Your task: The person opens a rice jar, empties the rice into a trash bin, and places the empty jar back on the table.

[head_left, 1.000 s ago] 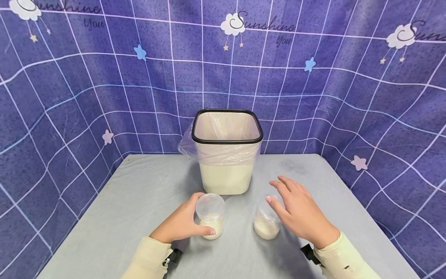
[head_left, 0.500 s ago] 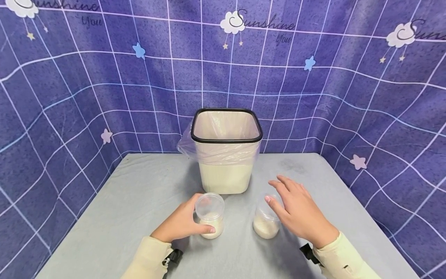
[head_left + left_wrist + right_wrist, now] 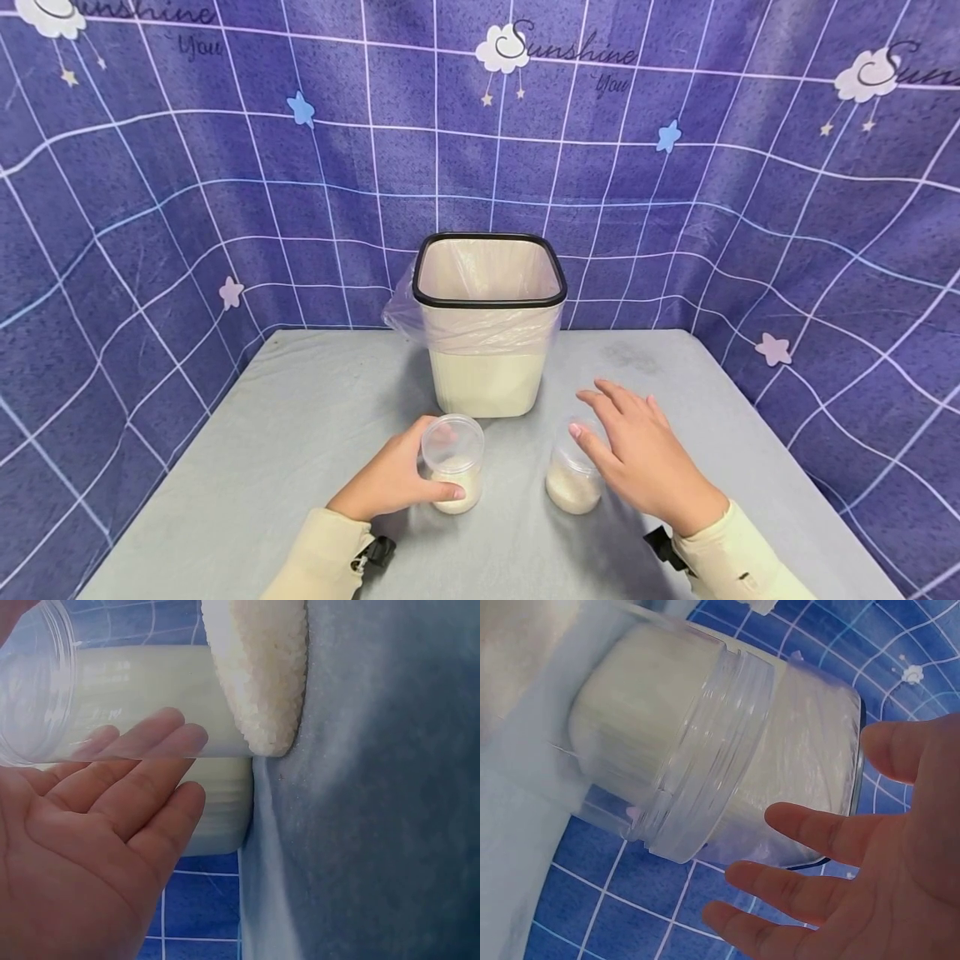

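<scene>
Left hand is wide, thumb on the near side of the left jar, fingers stretched along the far side; from my remote seat I can't tell whether skin actually meets plastic. Right hand is wide too, fingers spread, holding nothing, just off to the right of the right jar, with the thumb overlapping its rim in the head view. Both clear jars stand upright on the counter, long axis vertical, pale rice-like grains in the bottom; can't tell if they're lidded. Key relation, as I judge it: each jar sits on the inner side of its own hand, so the left one lies right of the left palm, the right one left of the right palm. Left hand is the closer fit, already straddling its jar; right would need to come left for the same wrap. Upright jars suit a sideways grip round the wall, I'd say. The bin, bag-lined with a black rim, stands beyond both on the far side, the left jar near its front-left corner, the right jar nearer me and to the right.
</scene>
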A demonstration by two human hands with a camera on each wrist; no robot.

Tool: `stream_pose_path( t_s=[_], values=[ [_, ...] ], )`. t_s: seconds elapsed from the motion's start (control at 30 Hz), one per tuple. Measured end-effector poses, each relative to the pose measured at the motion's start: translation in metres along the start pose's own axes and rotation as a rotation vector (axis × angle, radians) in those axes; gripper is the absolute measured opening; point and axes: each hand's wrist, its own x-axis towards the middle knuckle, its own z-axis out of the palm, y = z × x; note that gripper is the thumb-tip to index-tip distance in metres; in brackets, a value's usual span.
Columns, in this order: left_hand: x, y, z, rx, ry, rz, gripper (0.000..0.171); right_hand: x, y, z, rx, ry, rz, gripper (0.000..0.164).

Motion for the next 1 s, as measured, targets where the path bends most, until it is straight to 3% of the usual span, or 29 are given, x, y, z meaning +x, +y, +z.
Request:
stream_pose_path(
  t_s=[0.47,1.0],
  values=[
    [0.0026,-0.0045,0.0078,-0.058,0.001,0.01,0.097,-0.0008,0.0004,0.002,0.004,0.005,-0.01,0.054],
    [0.0037,-0.007,0.0072,-0.136,-0.02,0.026,0.093,0.0025,-0.0052,0.0041,0.043,-0.001,-0.027,0.054]
  ],
)
